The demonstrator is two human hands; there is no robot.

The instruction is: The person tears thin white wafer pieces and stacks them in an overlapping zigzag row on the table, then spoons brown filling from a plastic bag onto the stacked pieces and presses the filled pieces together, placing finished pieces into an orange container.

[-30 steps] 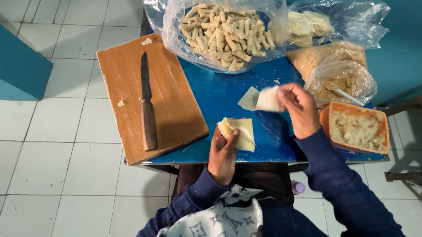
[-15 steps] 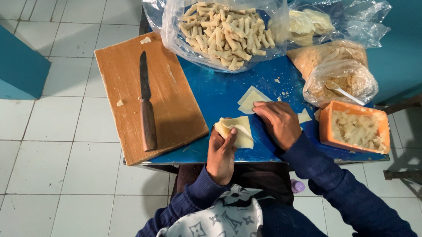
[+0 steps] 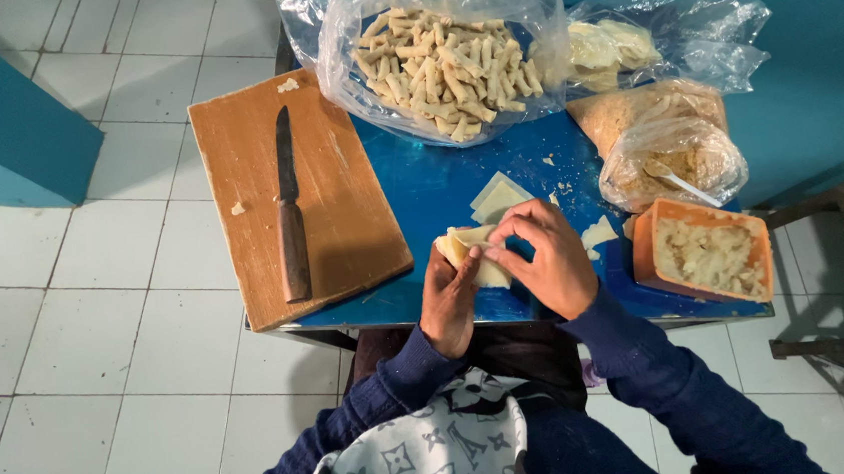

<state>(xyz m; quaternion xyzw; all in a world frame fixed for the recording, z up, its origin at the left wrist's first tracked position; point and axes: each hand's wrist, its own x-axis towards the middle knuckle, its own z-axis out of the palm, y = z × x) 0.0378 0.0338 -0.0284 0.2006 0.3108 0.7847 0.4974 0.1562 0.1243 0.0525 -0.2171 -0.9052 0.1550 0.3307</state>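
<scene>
1. The left hand [image 3: 450,295] is closed under a pale dough square [image 3: 473,251], which rests on its fingers near the front edge of the blue table [image 3: 428,181].
2. The right hand [image 3: 544,257] is pinched onto the same dough square from the 3 o'clock side, thumb and fingertips meeting on its upper edge. Both hands touch the sheet and each other.
3. Just beyond the hands, at 12 o'clock, a few more loose dough squares [image 3: 499,196] lie flat on the table, and a single piece [image 3: 599,232] lies at 3 o'clock of the right hand.
4. At 3 o'clock, near the table's right end, stands an orange tub [image 3: 644,250] holding a pale, lumpy filling [image 3: 710,256].
5. At 1 o'clock of the hands sits a clear bag of crumb-like stuff [image 3: 672,157] with a spoon handle [image 3: 673,179] poking out of it; a second crumb bag [image 3: 633,110] lies touching it on the far side.
6. At 12 o'clock, at the far edge of the table, a large clear bag [image 3: 443,55] holds many rolled pale sticks. To its right a smaller bag [image 3: 658,43] holds pale sheets.
7. At 10 o'clock a wooden cutting board [image 3: 339,203] overhangs the table's left edge. A dark-handled knife [image 3: 289,212] lies on it, blade pointing away from the person.
8. The person wears dark blue sleeves [image 3: 643,370] and a patterned apron [image 3: 429,457], above a white tiled floor [image 3: 78,334].
</scene>
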